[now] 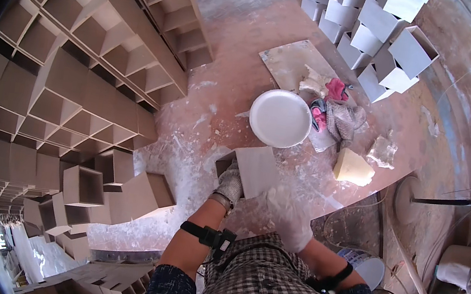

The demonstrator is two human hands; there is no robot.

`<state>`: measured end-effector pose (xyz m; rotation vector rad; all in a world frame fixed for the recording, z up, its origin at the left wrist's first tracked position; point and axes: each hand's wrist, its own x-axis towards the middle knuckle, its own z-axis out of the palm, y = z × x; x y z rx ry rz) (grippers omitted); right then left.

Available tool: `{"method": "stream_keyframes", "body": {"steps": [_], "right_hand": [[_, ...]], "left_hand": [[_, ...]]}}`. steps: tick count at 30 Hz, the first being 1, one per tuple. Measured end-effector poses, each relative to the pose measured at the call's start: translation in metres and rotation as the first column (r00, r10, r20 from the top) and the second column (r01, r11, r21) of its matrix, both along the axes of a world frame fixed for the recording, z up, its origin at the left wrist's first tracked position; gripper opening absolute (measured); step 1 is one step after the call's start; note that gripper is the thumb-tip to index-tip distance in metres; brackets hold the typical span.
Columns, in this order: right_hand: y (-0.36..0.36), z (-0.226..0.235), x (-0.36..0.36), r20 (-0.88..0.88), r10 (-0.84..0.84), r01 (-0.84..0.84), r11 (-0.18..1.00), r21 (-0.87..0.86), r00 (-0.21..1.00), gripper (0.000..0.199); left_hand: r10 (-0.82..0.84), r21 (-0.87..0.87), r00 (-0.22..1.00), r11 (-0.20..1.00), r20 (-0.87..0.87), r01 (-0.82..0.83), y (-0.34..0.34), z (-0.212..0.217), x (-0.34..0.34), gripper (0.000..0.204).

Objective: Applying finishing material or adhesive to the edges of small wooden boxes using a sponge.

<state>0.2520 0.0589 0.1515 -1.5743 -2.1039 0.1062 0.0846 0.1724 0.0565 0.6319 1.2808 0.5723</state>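
Box (257, 171) with a whitish face sits just nearside of the round white basin (280, 118); the gloved left hand (230, 183) reaches into its open end, fingers hidden, spread and grip impossible to tell; the gloved right hand (290, 218), nearside of the basin, is too blurred to judge; cloths (343, 121) lie right of the basin, a yellow sponge (354, 167) nearer; brown boxes (64, 84) stand left of it.
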Motion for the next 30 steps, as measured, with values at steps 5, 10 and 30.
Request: {"method": "stream_keyframes", "body": {"steps": [5, 10, 30], "right_hand": [[-0.009, 0.011, 0.009, -0.033, -0.017, 0.015, 0.999, -0.046, 0.999, 0.029], [0.057, 0.017, 0.012, -0.093, -0.034, 0.016, 0.981, -0.191, 0.995, 0.032], [0.051, 0.000, -0.005, -0.220, 0.014, -0.055, 0.982, -0.182, 0.975, 0.032]], "left_hand": [[-0.013, 0.169, 0.988, 0.985, -0.151, 0.039, -0.001, -0.056, -0.017, 0.040], [0.180, -0.124, 0.946, 0.981, 0.269, -0.152, 0.006, -0.010, 0.012, 0.041], [0.047, -0.056, 0.990, 0.998, 0.135, -0.040, 0.013, -0.016, 0.007, 0.039]]}}
